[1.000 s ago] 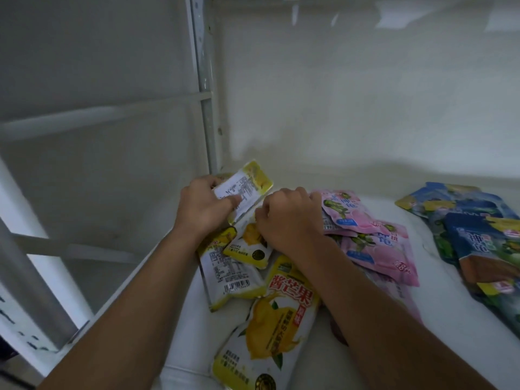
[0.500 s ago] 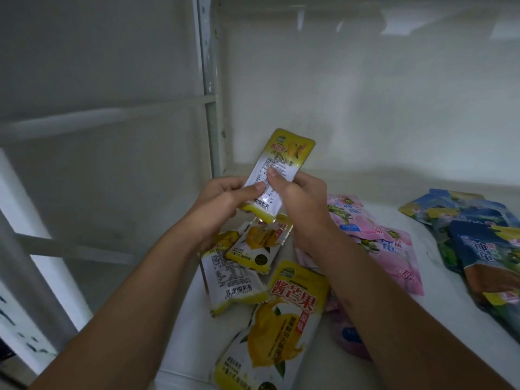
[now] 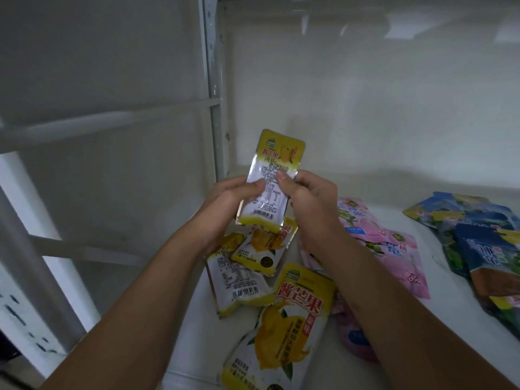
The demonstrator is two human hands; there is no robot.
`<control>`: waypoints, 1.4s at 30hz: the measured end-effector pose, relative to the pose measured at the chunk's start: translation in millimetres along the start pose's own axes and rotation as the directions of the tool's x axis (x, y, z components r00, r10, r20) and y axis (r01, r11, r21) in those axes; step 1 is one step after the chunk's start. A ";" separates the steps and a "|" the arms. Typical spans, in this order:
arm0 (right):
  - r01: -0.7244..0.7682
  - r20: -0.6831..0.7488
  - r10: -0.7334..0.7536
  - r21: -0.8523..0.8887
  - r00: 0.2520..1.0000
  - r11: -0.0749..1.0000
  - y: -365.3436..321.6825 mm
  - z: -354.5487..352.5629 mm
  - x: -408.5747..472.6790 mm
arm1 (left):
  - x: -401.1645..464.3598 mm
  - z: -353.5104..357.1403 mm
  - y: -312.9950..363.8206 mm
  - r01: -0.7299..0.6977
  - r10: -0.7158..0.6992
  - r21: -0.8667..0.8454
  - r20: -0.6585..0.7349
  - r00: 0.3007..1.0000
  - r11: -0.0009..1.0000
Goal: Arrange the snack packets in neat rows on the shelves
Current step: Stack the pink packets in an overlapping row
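Head view | both hands' grip holds yellow packet (image 3: pixel 270 178), barcode side up | shelf packet (image 3: pixel 284 325) reads 酱芒果

Your left hand (image 3: pixel 233 197) and right hand (image 3: pixel 306 204) cover the side edges and back of the held yellow packet (image 3: pixel 271 181), whose small print is too fine to read. Your right forearm hides part of the pink packets (image 3: pixel 394 243) and a darker packet (image 3: pixel 354 336) beneath it. The near yellow packet (image 3: pixel 287 327) is cut off by the bottom edge, and the blue packets (image 3: pixel 484 243) by the right edge.
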State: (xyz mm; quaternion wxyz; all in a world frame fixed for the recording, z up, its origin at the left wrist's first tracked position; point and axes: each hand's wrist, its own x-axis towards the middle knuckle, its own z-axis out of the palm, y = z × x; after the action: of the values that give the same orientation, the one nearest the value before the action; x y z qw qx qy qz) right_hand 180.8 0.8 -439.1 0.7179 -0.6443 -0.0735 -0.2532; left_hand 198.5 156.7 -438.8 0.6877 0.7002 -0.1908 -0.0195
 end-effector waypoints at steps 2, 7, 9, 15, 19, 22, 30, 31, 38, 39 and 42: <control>0.059 0.034 -0.057 -0.062 0.998 0.996 1.3 2.5 -2.1 | -0.3 0.8 0.1 -0.057 0.058 0.021 -0.043 0.997 0.998; 0.041 0.095 -0.029 -0.123 0.995 0.992 2.9 3.8 -3.3 | -0.1 1.1 -1.3 -0.127 0.136 0.075 -0.136 0.981 0.989; 0.013 0.128 0.006 -0.148 0.992 0.989 4.4 3.1 -3.9 | 0.0 1.8 0.7 -0.151 0.156 0.044 -0.160 0.975 0.988; 0.007 0.163 0.027 -0.205 0.986 0.979 8.3 0.6 -7.6 | 0.1 -1.4 5.1 -0.052 0.030 -0.113 -0.184 0.982 0.992; -0.009 0.212 0.055 -0.215 0.976 0.977 6.6 2.7 -10.1 | 3.2 -4.5 3.6 -0.090 0.058 -0.108 -0.267 0.962 0.990; -0.032 0.286 0.104 -0.246 0.953 0.969 4.2 3.9 -13.5 | 2.9 -3.8 4.3 -0.102 0.049 -0.171 -0.288 0.956 0.980; 0.007 0.293 0.097 -0.334 0.951 0.942 6.2 4.8 -14.4 | 3.7 -3.8 7.8 -0.082 0.003 -0.265 -0.286 0.958 0.961; -0.002 0.297 0.105 -0.329 0.949 0.944 6.5 5.0 -14.8 | 4.4 -4.8 8.0 -0.094 0.013 -0.258 -0.298 0.954 0.962; 0.043 0.212 0.029 -0.328 0.977 0.944 12.8 3.9 -9.9 | 6.1 -6.4 -0.1 -0.003 0.005 0.013 -0.170 0.986 1.000; 0.054 0.205 0.018 -0.339 0.979 0.939 13.4 3.7 -9.2 | 5.5 -5.8 -1.7 -0.022 0.035 0.075 -0.171 0.985 0.997; 0.075 0.230 0.015 -0.376 0.973 0.924 11.0 4.9 -12.2 | 6.0 -5.3 -5.5 -0.075 0.100 0.114 -0.231 0.968 0.991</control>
State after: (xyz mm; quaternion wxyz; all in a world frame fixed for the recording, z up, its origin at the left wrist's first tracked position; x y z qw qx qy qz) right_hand 176.4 9.2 -453.3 0.5613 -0.7953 -0.1148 -0.1980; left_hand 206.9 159.9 -442.5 0.6680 0.7236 -0.1391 0.1042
